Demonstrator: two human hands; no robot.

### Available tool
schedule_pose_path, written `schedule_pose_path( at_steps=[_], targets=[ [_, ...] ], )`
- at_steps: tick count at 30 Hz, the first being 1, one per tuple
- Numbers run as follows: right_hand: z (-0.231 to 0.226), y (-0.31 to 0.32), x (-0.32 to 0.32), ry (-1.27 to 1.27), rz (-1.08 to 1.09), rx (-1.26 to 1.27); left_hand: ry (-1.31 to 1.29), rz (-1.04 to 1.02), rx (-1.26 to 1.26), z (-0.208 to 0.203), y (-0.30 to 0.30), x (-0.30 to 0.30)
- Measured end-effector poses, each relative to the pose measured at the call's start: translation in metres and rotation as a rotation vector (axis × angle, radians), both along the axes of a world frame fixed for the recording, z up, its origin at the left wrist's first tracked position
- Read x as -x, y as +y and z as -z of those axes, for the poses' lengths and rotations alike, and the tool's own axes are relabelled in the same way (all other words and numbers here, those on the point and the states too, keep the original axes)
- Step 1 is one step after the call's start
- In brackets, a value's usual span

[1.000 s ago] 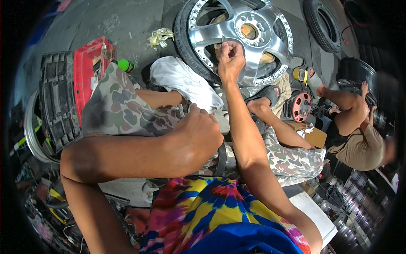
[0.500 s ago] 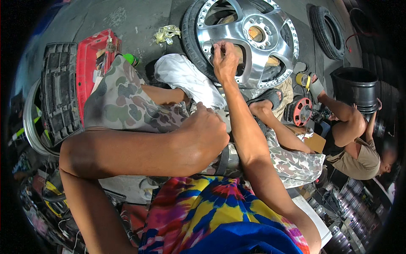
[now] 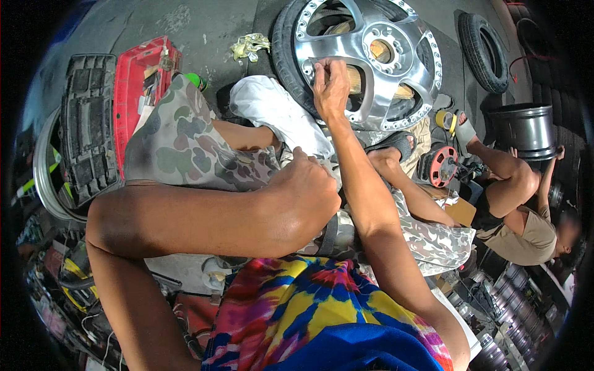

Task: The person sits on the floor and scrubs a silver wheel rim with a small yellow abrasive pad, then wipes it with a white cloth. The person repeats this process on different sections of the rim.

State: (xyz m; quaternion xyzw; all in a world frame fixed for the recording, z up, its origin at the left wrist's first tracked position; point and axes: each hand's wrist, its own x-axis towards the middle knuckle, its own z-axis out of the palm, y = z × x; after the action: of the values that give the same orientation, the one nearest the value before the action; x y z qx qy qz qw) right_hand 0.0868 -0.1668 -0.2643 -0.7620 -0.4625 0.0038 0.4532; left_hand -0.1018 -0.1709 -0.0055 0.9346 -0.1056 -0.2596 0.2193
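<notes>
A polished silver spoked wheel face [image 3: 308,52] with small holes round its rim lies on a black tire [image 3: 283,46] in front of me. My right hand [image 3: 332,89] reaches to the near left part of the wheel, thumb and fingertips pinched together at its rim. Whatever is between them is too small to name. My left hand [image 3: 304,198] is closed in a fist above my lap, its fingers curled away from view; I cannot see what it holds. A white cloth [image 3: 260,105] lies between my left leg and the tire.
A red toolbox [image 3: 127,80] with tools stands at left, beside a black ribbed panel [image 3: 86,130] and a rim [image 3: 46,173]. A crumpled yellowish glove [image 3: 250,46] lies on the floor. At right, another person [image 3: 526,229] holds a black wheel barrel [image 3: 526,130]; another tire [image 3: 481,52] lies beyond.
My view has shifted slightly, so the wheel sits a little further right. My hands keep nearly the same poses. The other person has tipped the black barrel, its opening now turned away.
</notes>
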Motion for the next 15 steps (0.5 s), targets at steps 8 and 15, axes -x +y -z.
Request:
schedule_pose_path(
  at_steps=[8,15],
  targets=[
    [-0.009,-0.001,-0.008,-0.007,-0.17,0.089,0.015,-0.011,-0.021,0.003,-0.005,0.001],
    [-0.016,-0.002,-0.016,0.017,-0.189,0.123,-0.007,0.002,-0.058,0.003,-0.005,0.002]
  ],
)
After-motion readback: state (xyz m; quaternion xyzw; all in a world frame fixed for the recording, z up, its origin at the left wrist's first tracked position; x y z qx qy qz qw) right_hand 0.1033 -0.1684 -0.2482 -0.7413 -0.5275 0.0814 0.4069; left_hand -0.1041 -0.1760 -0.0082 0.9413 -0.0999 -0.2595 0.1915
